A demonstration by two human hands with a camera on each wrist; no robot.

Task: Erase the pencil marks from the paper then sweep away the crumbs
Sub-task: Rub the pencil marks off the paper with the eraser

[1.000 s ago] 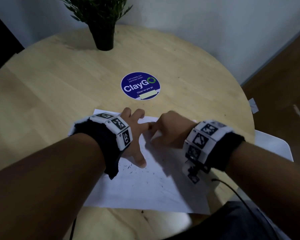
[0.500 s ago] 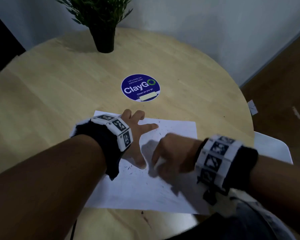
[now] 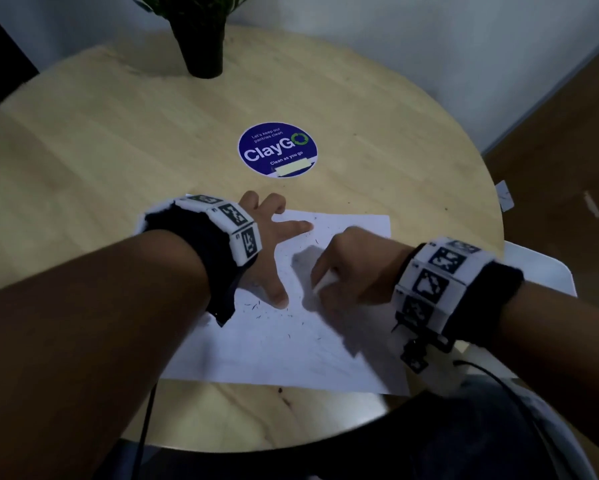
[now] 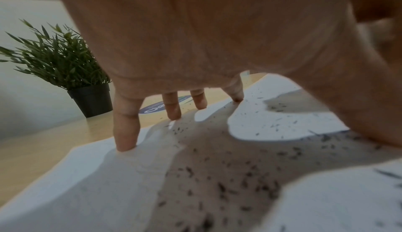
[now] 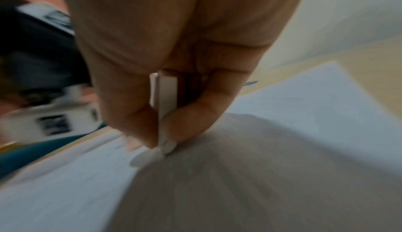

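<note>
While the left hand (image 3: 268, 251) lies spread in the left-centre of the head view, its straight fingers (image 4: 126, 129) press flat on the paper (image 3: 291, 351) and grasp nothing. That white sheet lies on the round wooden table (image 3: 100, 161), across the lower middle of the frame, its near edge close to the table's near rim. Dark crumbs (image 4: 250, 180) are scattered over it, thickest under and just beside the left palm. Further right, the right hand (image 3: 356, 268) is curled, thumb and fingertips pinching a thin white eraser (image 5: 166, 108) whose lower end touches the sheet in the right wrist view.

To my eye the sheet is light, limp and quick to slide or buckle under a rub, so it wants pinning near the stroke, as the left hand does, not lifting by a corner. The eraser looks small and slightly soft; a low pinch near its tip seems best for pressure. The crumbs look weightless and would likely scatter or smear under a heavy palm.

Bare table lies open in the left and upper parts of the frame, up to the blue round sticker (image 3: 278, 150) and the potted plant (image 3: 201, 36) at the top. On the right the table's edge is near the sheet's right side, with a white surface (image 3: 533, 268) just beyond it, so a sweep that way soon goes over the edge.
</note>
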